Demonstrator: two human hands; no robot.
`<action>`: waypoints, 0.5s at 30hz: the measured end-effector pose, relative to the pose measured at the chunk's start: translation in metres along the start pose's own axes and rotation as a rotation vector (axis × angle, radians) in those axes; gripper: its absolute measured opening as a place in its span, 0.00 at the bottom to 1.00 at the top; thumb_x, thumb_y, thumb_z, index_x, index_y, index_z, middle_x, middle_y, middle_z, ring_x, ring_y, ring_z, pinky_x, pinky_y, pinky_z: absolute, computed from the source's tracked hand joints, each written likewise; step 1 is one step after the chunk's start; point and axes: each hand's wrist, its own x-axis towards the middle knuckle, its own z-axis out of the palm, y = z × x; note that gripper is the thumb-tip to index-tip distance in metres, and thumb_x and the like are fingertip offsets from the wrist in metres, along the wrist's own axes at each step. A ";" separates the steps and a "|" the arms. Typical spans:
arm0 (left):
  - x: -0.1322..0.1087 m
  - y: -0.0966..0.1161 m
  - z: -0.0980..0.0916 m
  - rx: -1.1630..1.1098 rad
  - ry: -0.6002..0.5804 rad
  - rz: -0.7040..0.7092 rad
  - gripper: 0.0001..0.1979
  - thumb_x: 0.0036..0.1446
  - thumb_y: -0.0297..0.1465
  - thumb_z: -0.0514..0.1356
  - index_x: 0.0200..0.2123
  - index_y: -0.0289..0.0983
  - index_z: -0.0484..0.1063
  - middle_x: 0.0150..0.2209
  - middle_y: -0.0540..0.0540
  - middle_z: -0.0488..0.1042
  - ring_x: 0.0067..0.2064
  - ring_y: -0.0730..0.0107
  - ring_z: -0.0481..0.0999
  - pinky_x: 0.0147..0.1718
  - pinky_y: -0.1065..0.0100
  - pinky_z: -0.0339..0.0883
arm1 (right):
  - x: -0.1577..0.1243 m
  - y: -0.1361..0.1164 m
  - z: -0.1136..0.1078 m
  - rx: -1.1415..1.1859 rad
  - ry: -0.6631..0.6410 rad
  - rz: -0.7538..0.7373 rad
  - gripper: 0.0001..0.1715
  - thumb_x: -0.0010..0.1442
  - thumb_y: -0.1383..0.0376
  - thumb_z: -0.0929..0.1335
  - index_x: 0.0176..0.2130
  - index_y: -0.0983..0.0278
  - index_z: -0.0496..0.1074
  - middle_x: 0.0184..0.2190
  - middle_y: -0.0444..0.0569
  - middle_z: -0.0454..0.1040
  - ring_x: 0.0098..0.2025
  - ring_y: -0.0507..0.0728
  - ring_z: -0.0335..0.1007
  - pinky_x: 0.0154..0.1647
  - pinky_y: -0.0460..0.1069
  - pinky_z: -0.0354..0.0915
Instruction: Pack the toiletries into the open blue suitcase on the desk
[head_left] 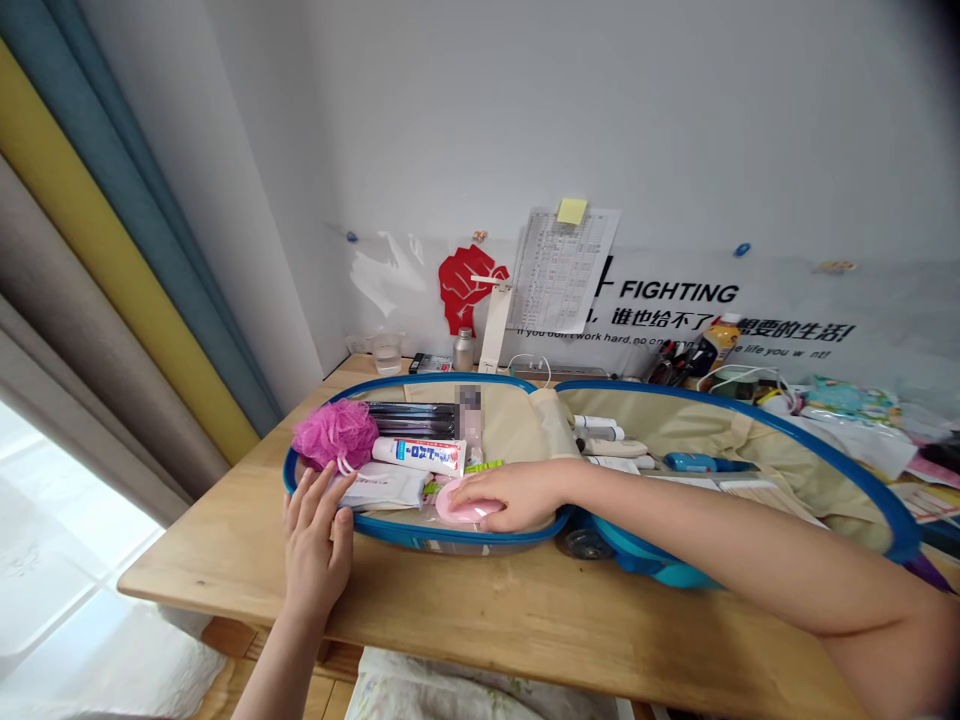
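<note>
An open blue suitcase [480, 535] with a beige lining lies on the wooden table. My right hand [529, 492] reaches into its left half, fingers curled over a smooth pink rounded case [455, 505] near the front edge. My left hand [319, 535] rests at the front left corner of the rim with its fingers spread, holding nothing. Close to it are a pink bath puff [337, 430] and a white packet [386, 487]. Behind the pink case lie a toothpaste tube [420, 455] and dark flat packages [412, 417].
In the suitcase's right half are white tubes [598, 430] and a blue bottle [688, 462]. A glass [387, 352], a small bottle [463, 350] and a white lamp [495, 325] stand behind. An orange-labelled bottle [724, 342] and clutter occupy the back right.
</note>
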 end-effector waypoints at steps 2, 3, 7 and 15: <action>0.000 0.001 0.000 -0.007 0.004 -0.004 0.19 0.69 0.35 0.46 0.56 0.40 0.71 0.61 0.39 0.68 0.69 0.54 0.56 0.68 0.47 0.48 | 0.002 0.002 -0.001 0.009 0.011 -0.024 0.31 0.59 0.64 0.67 0.61 0.61 0.67 0.63 0.53 0.68 0.64 0.58 0.64 0.64 0.53 0.61; 0.000 0.001 0.000 -0.012 0.005 -0.004 0.19 0.69 0.35 0.47 0.55 0.41 0.71 0.61 0.40 0.69 0.70 0.54 0.55 0.68 0.47 0.48 | 0.003 0.002 -0.002 0.011 0.022 -0.033 0.31 0.59 0.63 0.68 0.61 0.61 0.67 0.63 0.53 0.68 0.63 0.58 0.65 0.63 0.53 0.61; -0.001 0.001 0.000 -0.012 0.002 -0.007 0.19 0.69 0.35 0.47 0.56 0.41 0.71 0.61 0.40 0.68 0.70 0.54 0.55 0.68 0.47 0.47 | 0.012 0.000 -0.001 -0.012 0.044 -0.063 0.30 0.58 0.66 0.68 0.60 0.60 0.68 0.60 0.51 0.71 0.60 0.57 0.68 0.60 0.52 0.64; 0.000 -0.001 0.001 -0.021 0.003 0.015 0.19 0.68 0.34 0.47 0.56 0.41 0.70 0.62 0.40 0.68 0.70 0.53 0.55 0.68 0.48 0.47 | 0.035 -0.007 0.007 -0.058 0.048 -0.107 0.24 0.65 0.70 0.60 0.58 0.65 0.69 0.62 0.54 0.69 0.65 0.53 0.63 0.67 0.51 0.57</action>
